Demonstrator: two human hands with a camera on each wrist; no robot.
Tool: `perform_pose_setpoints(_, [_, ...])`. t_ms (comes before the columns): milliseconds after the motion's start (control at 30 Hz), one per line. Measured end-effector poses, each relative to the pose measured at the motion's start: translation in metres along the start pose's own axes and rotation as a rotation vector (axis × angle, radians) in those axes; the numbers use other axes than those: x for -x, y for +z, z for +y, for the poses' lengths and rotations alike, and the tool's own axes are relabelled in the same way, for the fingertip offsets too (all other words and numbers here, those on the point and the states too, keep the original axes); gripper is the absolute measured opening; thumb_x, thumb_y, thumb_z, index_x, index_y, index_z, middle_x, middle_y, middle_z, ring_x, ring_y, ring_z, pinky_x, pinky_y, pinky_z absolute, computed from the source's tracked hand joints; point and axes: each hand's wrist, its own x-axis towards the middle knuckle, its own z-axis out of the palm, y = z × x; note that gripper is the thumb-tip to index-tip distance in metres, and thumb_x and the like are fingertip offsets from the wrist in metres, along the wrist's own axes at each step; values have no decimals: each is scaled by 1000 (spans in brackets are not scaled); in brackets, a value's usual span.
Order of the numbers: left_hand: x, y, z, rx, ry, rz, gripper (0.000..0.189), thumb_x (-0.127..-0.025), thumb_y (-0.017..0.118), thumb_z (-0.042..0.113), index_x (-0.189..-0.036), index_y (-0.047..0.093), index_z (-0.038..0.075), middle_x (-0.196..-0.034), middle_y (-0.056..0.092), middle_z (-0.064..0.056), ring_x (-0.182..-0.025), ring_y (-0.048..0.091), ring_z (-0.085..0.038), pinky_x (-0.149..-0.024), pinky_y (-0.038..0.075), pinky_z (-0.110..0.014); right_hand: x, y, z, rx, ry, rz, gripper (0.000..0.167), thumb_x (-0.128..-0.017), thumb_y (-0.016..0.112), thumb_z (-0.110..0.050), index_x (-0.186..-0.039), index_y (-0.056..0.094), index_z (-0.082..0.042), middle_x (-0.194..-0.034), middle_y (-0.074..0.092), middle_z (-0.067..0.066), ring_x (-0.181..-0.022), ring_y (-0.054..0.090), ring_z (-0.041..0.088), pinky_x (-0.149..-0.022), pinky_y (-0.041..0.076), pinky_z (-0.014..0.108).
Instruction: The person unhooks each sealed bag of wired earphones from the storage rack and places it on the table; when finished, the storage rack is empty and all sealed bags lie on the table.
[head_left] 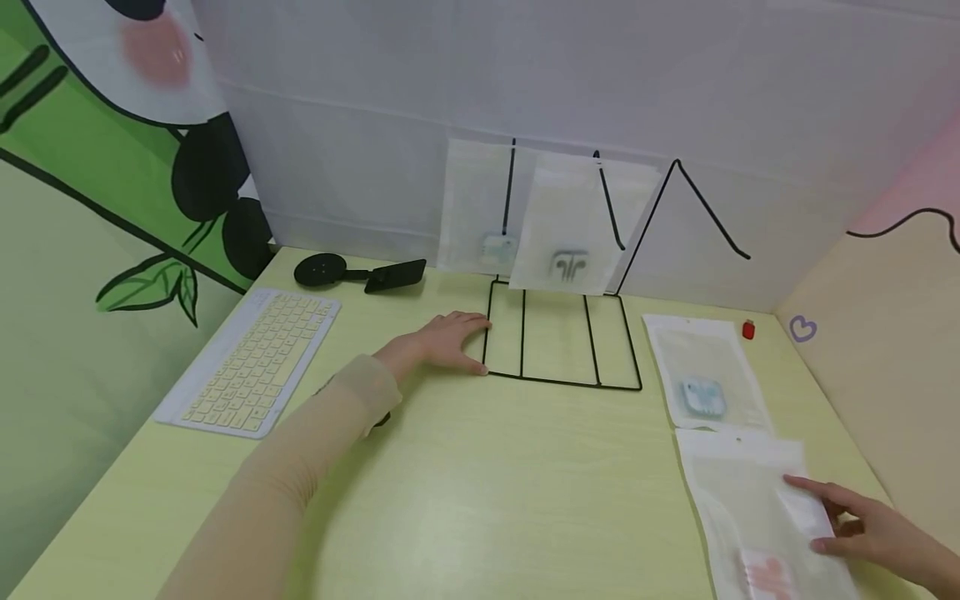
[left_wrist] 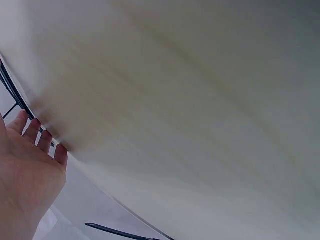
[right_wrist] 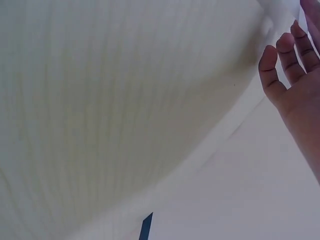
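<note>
In the head view, my left hand (head_left: 453, 340) rests at the left side of a black wire display rack (head_left: 558, 382), thumb by its front corner and fingers spread farther back. Two translucent zip bags (head_left: 480, 187) hang on the rack's upright hooks; the front bag (head_left: 547, 242) shows earphones in a case. At the lower right, my right hand (head_left: 873, 525) touches the right side of a flat zip bag (head_left: 720, 483) with a pink-and-white item (head_left: 768, 575) inside. Its index finger is extended and the thumb lies nearer the front. The right wrist view shows its fingers (right_wrist: 268, 60) loosely bent.
Behind that bag lies another zip bag (head_left: 682, 346) with a pale blue case (head_left: 703, 397). A small red object (head_left: 748, 330) sits near the back right corner. At left are a white keyboard (head_left: 251, 358) and a black stand with a round base (head_left: 320, 269). Walls border the table.
</note>
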Motion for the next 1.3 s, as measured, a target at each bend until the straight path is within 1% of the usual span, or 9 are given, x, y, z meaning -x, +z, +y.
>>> perform_pose_setpoints(133, [0,0,0,0,1,-2,92,-79,60,66,-151,24,22,-157,18,-4,-144,15,-29,-112,15,-57,-2,2,3,9,-76,-28,66,-78,75,-11,-138,49,-19,-88,44,-13,-73,42,4,-57,28,17])
perform_pose_setpoints(267, [0,1,-1,-1,2,-2,93,-79,60,66,-151,23,22,-157,17,-4,-144,15,-30,-111,15,-58,-4,3,5,-7,-142,-73,67,-78,74,-11,-139,47,-18,-84,42,-11,-68,38,6,-52,27,20])
perform_pose_setpoints(467, [0,0,1,5,6,-9,93,-78,60,66,-151,23,21,-157,17,-5,-144,15,-31,-111,15,-59,-3,4,6,35,-197,-7,68,-73,79,-11,-135,52,-15,-93,44,-15,-73,38,3,-54,24,19])
perform_pose_setpoints(667, [-1,-1,1,3,3,-9,93,-78,60,66,-151,23,21,-158,17,-5,-144,14,-31,-111,14,-59,-8,-5,0,101,-271,39,70,-69,82,-12,-133,52,-9,-80,35,-12,-71,36,4,-54,24,19])
perform_pose_setpoints(767, [0,-1,1,1,-1,-8,93,-79,60,66,-151,23,21,-157,17,-5,-144,14,-31,-111,14,-59,-15,-17,-8,164,-266,71,73,-68,82,-12,-133,51,-7,-83,32,-11,-72,36,4,-55,25,19])
perform_pose_setpoints(900, [2,-1,1,6,-2,-6,93,-79,61,65,-151,24,20,-157,17,-6,-144,15,-31,-111,15,-59,-31,-35,-27,244,-221,112,75,-68,83,-16,-135,50,-11,-88,32,-13,-74,35,2,-59,28,20])
perform_pose_setpoints(1067, [3,-2,2,7,1,-6,93,-79,61,64,-151,24,20,-157,18,-7,-144,15,-31,-111,15,-59,-60,-51,-53,259,-182,125,77,-72,82,-19,-139,45,-14,-96,37,-15,-79,35,-1,-60,35,22])
perform_pose_setpoints(1200, [4,-3,4,9,3,-3,91,-79,62,63,-151,24,20,-157,18,-7,-143,16,-31,-111,15,-59,-88,-57,-75,245,-226,143,77,-72,82,-19,-140,45,-13,-104,43,-14,-84,36,-3,-61,41,23])
perform_pose_setpoints(1300, [4,-3,4,9,4,3,91,-79,62,63,-150,25,20,-157,19,-7,-143,16,-31,-111,16,-59,-109,-60,-89,253,-265,155,77,-72,82,-21,-140,46,-12,-109,46,-9,-86,38,-3,-62,43,24])
